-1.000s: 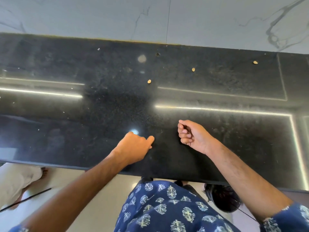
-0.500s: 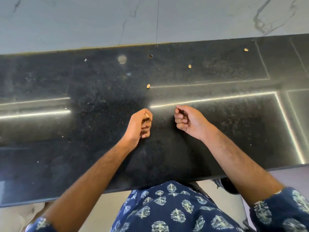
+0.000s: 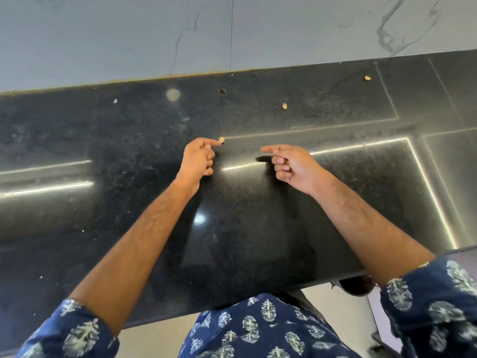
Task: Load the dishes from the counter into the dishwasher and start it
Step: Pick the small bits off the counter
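No dishes and no dishwasher are in view. My left hand [image 3: 197,157] reaches over the black stone counter [image 3: 103,140]. Its index finger is stretched out and its tip touches a small tan crumb [image 3: 221,139] lying on the counter; the other fingers are curled in. My right hand [image 3: 290,164] hovers just to the right, index finger pointing left and the other fingers curled. Nothing shows in either hand.
Two more tan crumbs [image 3: 284,106] [image 3: 367,78] lie farther back on the counter, with a dark spot [image 3: 222,92] and a pale round mark [image 3: 173,94] near the marble backsplash [image 3: 232,34]. The counter's front edge runs just in front of my body.
Both hands have moved forward across the counter. My left index finger has stretched out to the crumb, and my right index finger has uncurled to point left.
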Demonstrator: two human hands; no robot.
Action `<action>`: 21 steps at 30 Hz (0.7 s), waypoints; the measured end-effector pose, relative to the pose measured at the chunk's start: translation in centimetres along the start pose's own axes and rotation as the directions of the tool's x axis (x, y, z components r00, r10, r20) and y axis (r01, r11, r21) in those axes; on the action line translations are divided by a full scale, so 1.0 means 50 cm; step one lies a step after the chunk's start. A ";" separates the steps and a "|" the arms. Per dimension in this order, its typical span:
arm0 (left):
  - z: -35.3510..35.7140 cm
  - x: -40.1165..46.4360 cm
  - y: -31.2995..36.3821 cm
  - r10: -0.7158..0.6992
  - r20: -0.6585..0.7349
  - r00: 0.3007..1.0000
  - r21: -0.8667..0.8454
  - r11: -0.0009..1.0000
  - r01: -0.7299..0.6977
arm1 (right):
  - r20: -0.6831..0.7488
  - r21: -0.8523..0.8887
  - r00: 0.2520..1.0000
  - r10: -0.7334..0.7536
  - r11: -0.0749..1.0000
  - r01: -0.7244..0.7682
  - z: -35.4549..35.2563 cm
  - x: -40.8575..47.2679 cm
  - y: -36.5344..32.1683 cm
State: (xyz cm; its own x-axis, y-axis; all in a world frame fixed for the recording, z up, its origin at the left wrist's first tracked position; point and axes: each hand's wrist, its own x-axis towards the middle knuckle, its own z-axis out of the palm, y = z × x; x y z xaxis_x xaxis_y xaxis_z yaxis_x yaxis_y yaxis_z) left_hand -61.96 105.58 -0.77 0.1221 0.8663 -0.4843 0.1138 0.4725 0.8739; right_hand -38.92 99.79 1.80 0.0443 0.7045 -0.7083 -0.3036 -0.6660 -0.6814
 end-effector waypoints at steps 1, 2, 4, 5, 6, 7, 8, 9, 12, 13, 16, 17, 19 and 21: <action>-0.001 0.016 0.008 0.079 -0.043 0.996 0.221 0.973 -0.067 | -0.050 -0.078 0.998 -0.036 0.996 0.032 -0.001 0.015 -0.016; -0.002 0.029 0.017 0.168 -0.058 0.984 0.429 0.894 -0.127 | -0.103 -0.168 0.992 -0.075 0.984 0.057 -0.002 0.030 -0.031; 0.002 0.046 0.034 0.272 0.011 0.962 0.680 0.704 -0.206 | -0.191 -0.409 0.961 -0.198 0.906 0.105 -0.005 0.058 -0.066; 0.006 0.052 0.038 0.294 0.068 0.953 0.762 0.601 -0.239 | -0.215 -0.554 0.935 -0.283 0.823 0.122 -0.009 0.072 -0.085; 0.012 0.058 0.043 0.296 0.129 0.946 0.834 0.484 -0.265 | -0.225 -0.690 0.901 -0.372 0.713 0.122 -0.015 0.088 -0.103; 0.019 0.063 0.047 0.287 0.176 0.941 0.891 0.361 -0.277 | -0.225 -0.795 0.866 -0.447 0.598 0.102 -0.019 0.103 -0.120; 0.025 0.067 0.051 0.272 0.211 0.939 0.925 0.254 -0.281 | -0.232 -0.858 0.835 -0.500 0.509 0.066 -0.023 0.119 -0.135; 0.030 0.071 0.055 0.255 0.233 0.938 0.943 0.176 -0.282 | -0.238 -0.899 0.812 -0.533 0.438 0.024 -0.026 0.132 -0.150; 0.040 0.077 0.060 0.231 0.289 0.929 0.946 0.080 -0.314 | -0.187 -0.979 0.789 -0.586 0.179 -0.098 -0.034 0.165 -0.181; 0.042 0.076 0.059 0.227 0.302 0.926 0.941 0.083 -0.328 | -0.145 -0.989 0.801 -0.580 0.081 -0.121 -0.037 0.173 -0.185; 0.047 0.071 0.055 0.228 0.283 0.932 0.939 0.132 -0.317 | -0.010 -0.982 0.830 -0.558 -0.150 -0.113 -0.048 0.197 -0.183; 0.049 0.067 0.051 0.236 0.265 0.935 0.936 0.171 -0.308 | 0.026 -0.978 0.831 -0.556 -0.186 -0.094 -0.049 0.203 -0.179; 0.059 0.055 0.047 0.242 0.219 0.945 0.883 0.362 -0.297 | 0.081 -0.969 0.818 -0.570 -0.236 -0.069 -0.051 0.207 -0.171; 0.081 0.040 0.048 0.203 0.132 0.970 0.693 0.681 -0.237 | 0.131 -0.960 0.791 -0.598 -0.275 -0.048 -0.063 0.209 -0.164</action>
State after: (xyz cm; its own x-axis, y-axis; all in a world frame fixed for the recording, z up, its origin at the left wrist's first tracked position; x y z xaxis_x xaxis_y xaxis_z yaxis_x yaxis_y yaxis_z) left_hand -57.45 107.77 0.19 0.2718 0.9152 -0.2974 0.7319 0.0041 0.6814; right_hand -32.98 111.83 -0.58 0.0915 0.9874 -0.1288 0.9953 -0.0864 0.0444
